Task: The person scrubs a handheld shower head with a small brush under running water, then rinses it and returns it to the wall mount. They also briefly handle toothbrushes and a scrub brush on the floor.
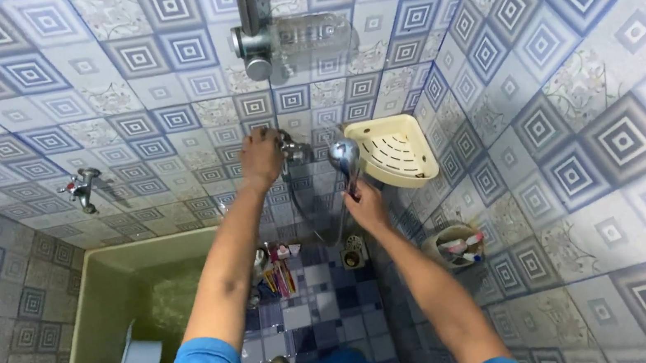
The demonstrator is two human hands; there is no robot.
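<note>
We've got the chrome hand shower head [345,156] up against the tiled wall, just left of the cream corner shelf [395,151], our right hand [365,203] wrapped shut around its handle. Our left hand [262,156] is closed over the wall mixer tap [294,152] right beside it. Below left sits a green water basin [103,277], with another tap [83,188] above.

Corner shelf [395,151], cream plastic, mounted where two tiled walls meet. Second tap [81,188] on the wall at left, well apart from it. Green basin [99,311] below that tap holds a white scoop [140,358]. Small cup [456,245] of toiletries sits low in the corner. Packets [281,272] lie on the floor by the basin.
</note>
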